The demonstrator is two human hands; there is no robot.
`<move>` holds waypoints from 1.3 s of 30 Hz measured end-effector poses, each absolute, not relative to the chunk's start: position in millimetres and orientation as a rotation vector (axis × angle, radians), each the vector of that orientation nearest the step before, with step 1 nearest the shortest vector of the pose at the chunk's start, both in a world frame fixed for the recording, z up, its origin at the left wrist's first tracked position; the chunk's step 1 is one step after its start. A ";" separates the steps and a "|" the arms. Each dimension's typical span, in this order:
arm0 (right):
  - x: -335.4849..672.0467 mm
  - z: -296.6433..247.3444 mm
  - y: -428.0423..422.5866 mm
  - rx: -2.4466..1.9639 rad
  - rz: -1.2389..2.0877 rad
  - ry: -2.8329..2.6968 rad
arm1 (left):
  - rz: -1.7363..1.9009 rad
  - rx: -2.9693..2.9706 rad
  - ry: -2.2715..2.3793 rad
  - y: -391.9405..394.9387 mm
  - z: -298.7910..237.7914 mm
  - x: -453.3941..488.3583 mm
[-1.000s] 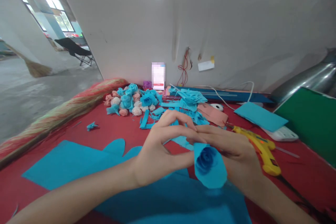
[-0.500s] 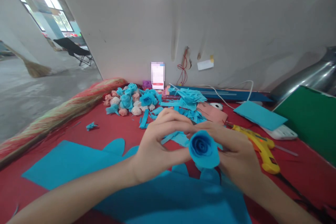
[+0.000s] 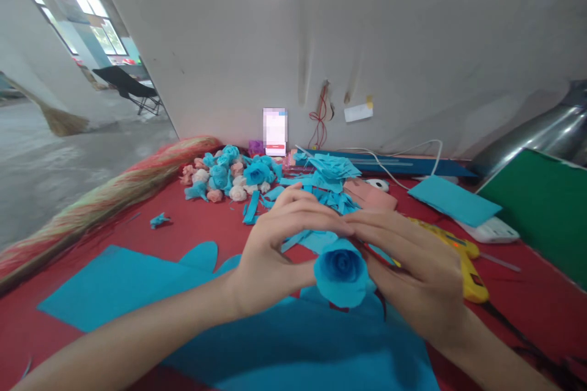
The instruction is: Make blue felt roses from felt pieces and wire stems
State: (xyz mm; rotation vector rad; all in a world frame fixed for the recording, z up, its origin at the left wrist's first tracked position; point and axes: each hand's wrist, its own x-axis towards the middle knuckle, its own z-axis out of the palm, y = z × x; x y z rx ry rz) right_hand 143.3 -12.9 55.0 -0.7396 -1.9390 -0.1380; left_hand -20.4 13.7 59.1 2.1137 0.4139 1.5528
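A blue paper flower (image 3: pixel 342 272) with a rolled, spiral centre faces me above the table. My left hand (image 3: pixel 284 250) curls round its left side, thumb against the petals and fingers reaching behind. My right hand (image 3: pixel 413 269) closes on its right side, and the fingertips of both hands meet just above the bloom. The back of the flower is hidden by the fingers. Beneath my hands lie a large blue sheet (image 3: pixel 293 348) and, to the left, another blue sheet (image 3: pixel 123 287) with rounded petal shapes at its edge.
A yellow glue gun (image 3: pixel 472 278) lies right of my right hand, partly covered. Paper flowers (image 3: pixel 222 174) are heaped at the back left, with blue paper scraps (image 3: pixel 334 168) beside them. A lit phone (image 3: pixel 275 132) leans on the wall; a folded blue paper (image 3: pixel 454 200) lies right.
The flower has shifted slightly left and turned, showing more of its outer petals. My right hand's fingers have moved over towards the left fingertips, now covering part of the glue gun.
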 end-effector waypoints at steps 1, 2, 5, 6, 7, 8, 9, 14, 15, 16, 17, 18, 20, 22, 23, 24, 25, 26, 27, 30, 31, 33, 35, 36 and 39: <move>143.4 55.0 -12.7 -0.727 -0.169 -1.941 | 1.551 2.117 0.416 14.1 58.6 -20.3; 143.4 55.0 -12.4 -0.717 -0.196 -1.941 | 1.550 2.121 0.416 14.4 58.4 -20.1; 142.8 56.1 -11.4 -0.702 -0.243 -1.936 | 1.553 2.139 0.416 14.7 59.3 -19.9; 142.7 56.6 -11.1 -0.705 -0.246 -1.936 | 1.554 2.142 0.419 14.5 59.8 -19.9; 142.6 57.0 -11.0 -0.709 -0.244 -1.936 | 1.553 2.140 0.425 14.2 60.3 -19.8; 142.5 57.1 -11.0 -0.719 -0.237 -1.937 | 1.553 2.136 0.433 13.9 60.6 -19.8; 142.3 56.8 -11.0 -0.731 -0.227 -1.937 | 1.552 2.131 0.442 13.5 60.7 -19.8; 139.8 52.8 -12.5 -0.811 -0.149 -1.915 | 1.532 2.113 0.478 12.5 60.4 -21.6; 139.5 52.7 -13.1 -0.837 -0.132 -1.910 | 1.530 2.105 0.488 12.5 60.7 -22.5; 139.4 53.3 -13.7 -0.868 -0.115 -1.907 | 1.530 2.096 0.502 12.5 61.4 -23.5; 139.7 54.5 -14.2 -0.902 -0.101 -1.902 | 1.528 2.088 0.525 12.6 62.3 -24.6; 140.4 56.1 -14.4 -0.940 -0.087 -1.894 | 1.529 2.079 0.550 12.7 63.4 -25.8; 142.9 58.7 -13.4 -1.019 -0.064 -1.880 | 1.541 2.058 0.587 13.2 65.6 -27.6; 145.5 56.4 -10.5 -1.090 -0.025 -1.917 | 1.562 2.040 0.595 14.1 67.0 -28.3; 146.4 52.1 -8.9 -1.116 0.009 -1.970 | 1.565 2.028 0.602 14.7 67.1 -28.2; 146.8 45.5 -7.6 -1.134 0.049 -2.035 | 1.560 2.013 0.614 15.5 66.7 -27.8; 146.6 36.8 -6.9 -1.148 0.099 -2.114 | 1.545 1.992 0.640 16.4 65.9 -27.3; 145.8 26.6 -7.2 -1.154 0.142 -2.184 | 1.529 1.967 0.668 17.5 64.6 -26.7; 144.5 15.7 -8.6 -1.167 0.165 -2.224 | 1.513 1.936 0.692 18.7 63.1 -26.3; 138.7 -12.0 -18.1 -1.222 0.215 -2.332 | 1.476 1.844 0.709 22.6 57.6 -26.0; 136.7 -17.5 -21.8 -1.257 0.225 -2.352 | 1.467 1.821 0.703 23.9 55.9 -26.2; 133.1 -22.1 -28.0 -1.335 0.252 -2.378 | 1.451 1.796 0.693 25.9 53.1 -26.9; 130.5 -20.8 -30.7 -1.399 0.295 -2.395 | 1.438 1.790 0.692 27.1 51.4 -27.4; 129.6 -19.2 -30.8 -1.416 0.324 -2.404 | 1.434 1.789 0.689 27.3 50.9 -27.6; 128.3 -15.3 -28.5 -1.435 0.397 -2.406 | 1.422 1.780 0.682 27.1 50.3 -27.6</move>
